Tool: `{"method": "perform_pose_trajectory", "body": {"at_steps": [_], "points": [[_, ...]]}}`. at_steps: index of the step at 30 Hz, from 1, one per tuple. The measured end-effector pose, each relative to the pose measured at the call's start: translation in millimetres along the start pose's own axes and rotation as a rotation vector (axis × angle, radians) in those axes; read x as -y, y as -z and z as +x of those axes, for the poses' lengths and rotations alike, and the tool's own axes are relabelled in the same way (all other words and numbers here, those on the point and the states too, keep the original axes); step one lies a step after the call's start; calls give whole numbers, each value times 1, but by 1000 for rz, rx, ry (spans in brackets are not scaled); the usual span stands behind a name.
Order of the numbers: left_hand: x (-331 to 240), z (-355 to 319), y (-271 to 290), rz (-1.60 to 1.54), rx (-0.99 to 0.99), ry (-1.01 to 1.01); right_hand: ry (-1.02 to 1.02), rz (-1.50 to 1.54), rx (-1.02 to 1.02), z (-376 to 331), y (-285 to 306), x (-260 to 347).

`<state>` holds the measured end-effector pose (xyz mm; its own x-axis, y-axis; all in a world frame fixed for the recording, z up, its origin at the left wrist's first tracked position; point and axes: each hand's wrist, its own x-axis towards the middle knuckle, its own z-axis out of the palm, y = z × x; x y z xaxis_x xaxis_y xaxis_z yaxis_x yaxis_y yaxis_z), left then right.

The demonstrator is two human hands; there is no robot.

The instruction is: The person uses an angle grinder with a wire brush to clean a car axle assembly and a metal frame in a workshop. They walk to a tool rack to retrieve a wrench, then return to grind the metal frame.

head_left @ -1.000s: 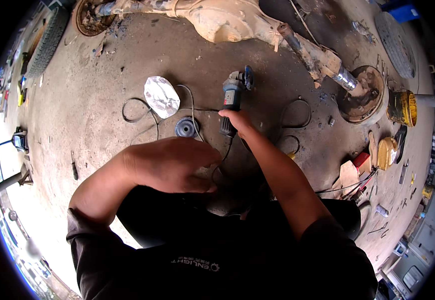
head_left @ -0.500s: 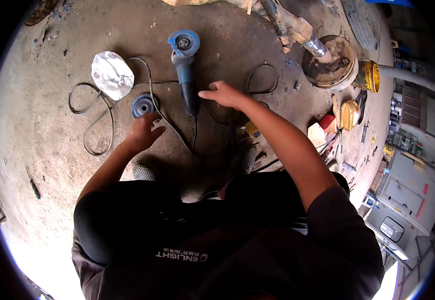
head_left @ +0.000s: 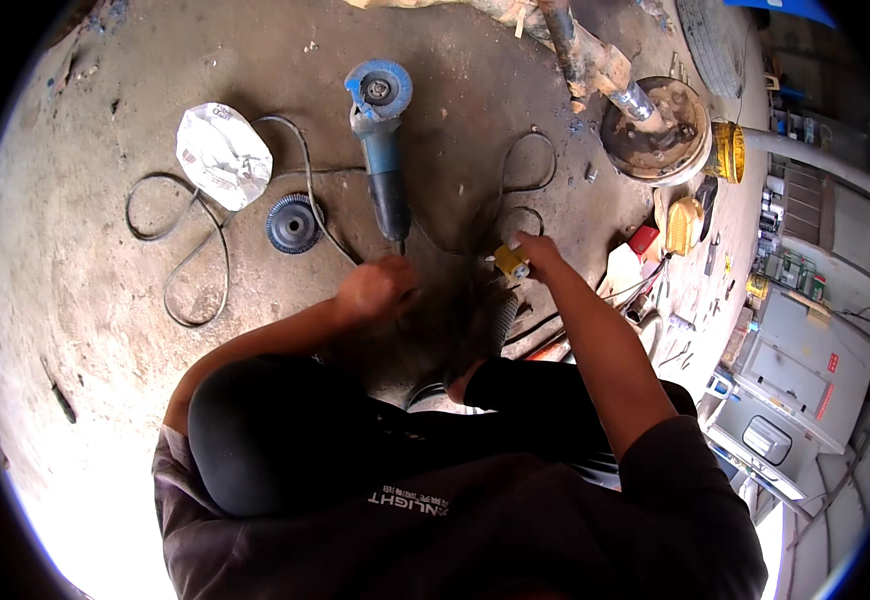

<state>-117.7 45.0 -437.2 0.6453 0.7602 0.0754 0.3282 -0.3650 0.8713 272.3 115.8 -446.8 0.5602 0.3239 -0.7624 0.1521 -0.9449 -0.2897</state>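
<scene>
My right hand [head_left: 543, 257] is closed on a small yellow socket block [head_left: 511, 262] near my right foot. Just below the handle end of a blue angle grinder [head_left: 383, 155], my left hand [head_left: 377, 288] is curled and blurred by motion. The grinder's black cord [head_left: 333, 232] runs in under that hand, and whatever the fingers hold is hidden. The grinder lies on the floor with a worn blue flap disc [head_left: 379, 88] on its head. Left of it rest a dark round flap disc [head_left: 293, 224] and a crumpled silvery-white plastic bag [head_left: 223, 157].
A dirt-filled round bucket [head_left: 690, 165] stands at the far right beside a yellow bucket [head_left: 727, 152], with a muddy metal shaft [head_left: 600, 68] reaching over it. A screwdriver [head_left: 62, 402] lies at the left. Cord loops [head_left: 195, 318] spread over the concrete floor [head_left: 105, 290].
My left hand has gone from beside the loose disc rightward to below the grinder. The right hand has come back from near the grinder's handle and taken hold of the yellow socket block.
</scene>
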Motion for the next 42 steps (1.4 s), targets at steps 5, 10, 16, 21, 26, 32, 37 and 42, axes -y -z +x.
{"method": "perform_pose_trajectory", "body": {"at_steps": [5,10,16,21,26,32,37,42], "points": [[0,-7,-54,-142,14,40,-2,155,204,-45,-16,-16],[-12,0,-68,-403,181,317,-6,169,348,-124,-38,-7],[-9,3,-61,-406,422,382,181,160,210,-107,-50,-5],[-24,-33,-43,-442,722,217,430,-711,-157,-43,61,96],[-31,-29,-8,-604,121,329,979,-863,-201,-73,-26,103],[21,-5,30,-537,-470,549,802,-686,25,-136,-224,96],[60,-3,66,-237,-751,522,859,-619,-59,-153,-221,91],[75,36,81,-59,-661,517,952,-668,62,-155,-213,47]]}}
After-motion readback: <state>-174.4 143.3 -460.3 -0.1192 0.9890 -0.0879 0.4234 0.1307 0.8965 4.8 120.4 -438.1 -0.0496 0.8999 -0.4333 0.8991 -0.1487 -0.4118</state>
